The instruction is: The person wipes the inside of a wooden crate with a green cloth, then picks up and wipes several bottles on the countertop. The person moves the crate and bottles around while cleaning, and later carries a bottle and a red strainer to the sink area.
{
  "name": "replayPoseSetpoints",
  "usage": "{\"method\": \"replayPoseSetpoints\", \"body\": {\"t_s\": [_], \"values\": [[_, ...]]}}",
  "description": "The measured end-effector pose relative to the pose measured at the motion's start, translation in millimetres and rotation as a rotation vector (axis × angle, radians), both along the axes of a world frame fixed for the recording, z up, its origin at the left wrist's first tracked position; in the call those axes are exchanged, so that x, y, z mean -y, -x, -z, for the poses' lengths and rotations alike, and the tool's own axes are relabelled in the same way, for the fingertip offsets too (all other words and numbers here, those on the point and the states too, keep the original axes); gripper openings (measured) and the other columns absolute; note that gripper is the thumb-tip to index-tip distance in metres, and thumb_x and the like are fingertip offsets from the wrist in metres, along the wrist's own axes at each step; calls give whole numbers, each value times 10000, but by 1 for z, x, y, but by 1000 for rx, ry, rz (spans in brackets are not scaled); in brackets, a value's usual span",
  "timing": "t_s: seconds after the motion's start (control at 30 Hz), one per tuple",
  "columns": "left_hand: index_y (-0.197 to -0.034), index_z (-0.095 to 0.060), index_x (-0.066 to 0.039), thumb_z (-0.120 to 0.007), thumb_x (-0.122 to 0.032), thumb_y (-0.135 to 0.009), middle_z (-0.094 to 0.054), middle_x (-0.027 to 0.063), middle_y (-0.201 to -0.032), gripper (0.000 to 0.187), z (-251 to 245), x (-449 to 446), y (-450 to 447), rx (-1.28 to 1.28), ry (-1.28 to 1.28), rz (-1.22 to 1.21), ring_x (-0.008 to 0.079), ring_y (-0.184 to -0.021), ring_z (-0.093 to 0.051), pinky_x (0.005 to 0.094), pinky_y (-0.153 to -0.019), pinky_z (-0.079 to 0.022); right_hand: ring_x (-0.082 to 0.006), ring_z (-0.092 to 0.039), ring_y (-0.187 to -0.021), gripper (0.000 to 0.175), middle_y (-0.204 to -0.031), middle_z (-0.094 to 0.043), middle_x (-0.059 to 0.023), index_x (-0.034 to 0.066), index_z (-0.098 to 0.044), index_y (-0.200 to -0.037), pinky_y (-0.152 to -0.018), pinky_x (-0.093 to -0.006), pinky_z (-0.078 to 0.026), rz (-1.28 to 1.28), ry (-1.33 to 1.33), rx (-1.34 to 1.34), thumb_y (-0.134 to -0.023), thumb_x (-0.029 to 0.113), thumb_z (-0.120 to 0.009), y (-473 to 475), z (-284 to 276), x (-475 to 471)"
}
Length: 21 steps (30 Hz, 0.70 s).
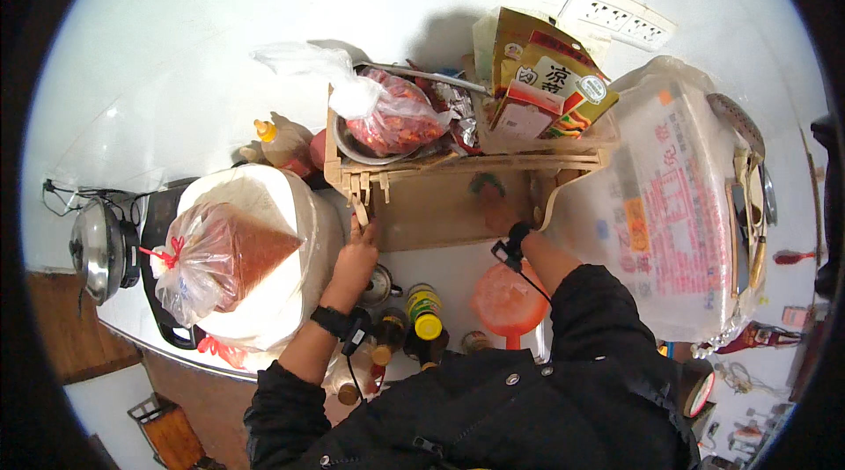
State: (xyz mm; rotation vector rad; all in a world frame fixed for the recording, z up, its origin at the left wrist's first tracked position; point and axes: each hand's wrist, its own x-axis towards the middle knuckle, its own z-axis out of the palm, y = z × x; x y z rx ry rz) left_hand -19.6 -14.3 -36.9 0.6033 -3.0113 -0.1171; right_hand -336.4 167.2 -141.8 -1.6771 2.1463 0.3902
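Observation:
A tan plastic rack stands against the wall, its lower level open toward me. My left hand is at its left front post, fingers up against a tan strip; whether it grips the strip is unclear. My right hand reaches into the shaded lower level, close to something green; its fingers are too dark to read. On the top level, a clear bag of dried red chillies lies in a metal bowl, with a gold food packet and a small red-and-white box to the right.
Bottles, one a yellow-capped bottle, and an orange plastic strainer stand before me. At left, a bag of reddish-brown powder rests on a white-topped container. A large plastic-wrapped box is at right, below a wall socket strip.

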Motion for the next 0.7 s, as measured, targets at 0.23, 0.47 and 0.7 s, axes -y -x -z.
{"method": "replayPoseSetpoints", "body": {"t_s": [0.23,0.47,0.7], "values": [[-1196,-567,74,-541,2,-805,-457,126,-1399,399,-2,-2,1,22,-90,-32,439,-1325,-404,380,-663,-620,-481,-291,-1380,509,-1506,-265,-306,-100,-499,-1294,-1104,-546,-294,-37,368,331,-882,198,-470,-24,19,6],[-1213,-549,112,-532,11,-808,-423,137,-1429,418,-7,-2,2,144,2,58,456,-1331,-387,384,-694,-620,-432,-241,-1412,558,-1477,-319,-280,-80,-403,-1363,-1120,-538,-282,-57,272,-29,-873,177,-476,3,56,-12],[-1241,-548,89,-517,18,-822,-425,141,-1433,426,-8,-3,0,85,-29,25,460,-1329,-389,387,-700,-618,-478,-190,-1412,649,-1513,-252,-262,-95,-337,-1408,-1143,-530,-237,-84,-177,-214,-810,116,-480,-4,-26,32]]}}
